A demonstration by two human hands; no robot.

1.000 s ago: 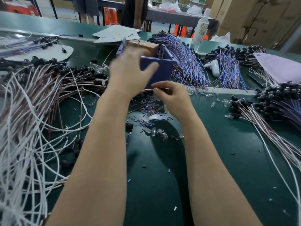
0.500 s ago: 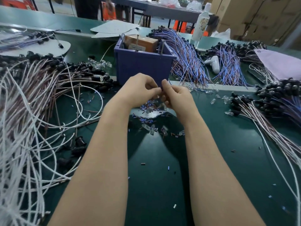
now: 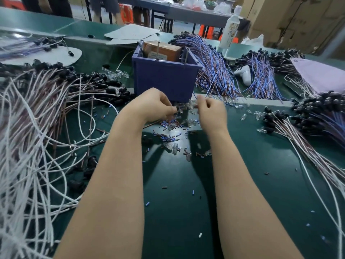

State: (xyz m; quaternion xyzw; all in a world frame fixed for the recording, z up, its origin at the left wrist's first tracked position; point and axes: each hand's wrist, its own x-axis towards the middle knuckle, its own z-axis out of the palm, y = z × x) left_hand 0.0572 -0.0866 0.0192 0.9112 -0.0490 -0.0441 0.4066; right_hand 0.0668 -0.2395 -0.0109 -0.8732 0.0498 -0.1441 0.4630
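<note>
Half a second ago both hands met in one pinch just in front of the blue bin (image 3: 166,81). Now they sit apart at the same spot.

- Left hand (image 3: 155,106), front-left of the bin: fingers curled tight, thumb and forefinger pinching a small black socket (image 3: 177,109). There may be a clear bulb at its tip.
- Right hand (image 3: 211,111), front-right of the bin: fingers curled in. Thumb and forefinger seem to pinch a thin wire (image 3: 194,95) that pokes up toward the bin's front wall. It's too fine to be certain.

Read: socket and wire are separate, so the joint isn't made. It's probably a re-grip or a fresh pair being lined up. Next, the wire end needs aligning with the socket mouth.

Loose bulbs (image 3: 174,148) and cut sleeve bits litter the worktop (image 3: 177,212) in front of the bin, under and behind the hands. White cables (image 3: 37,146) lie well left of the bin, and a blue-brown wire bundle (image 3: 214,71) lies against its right side.
</note>
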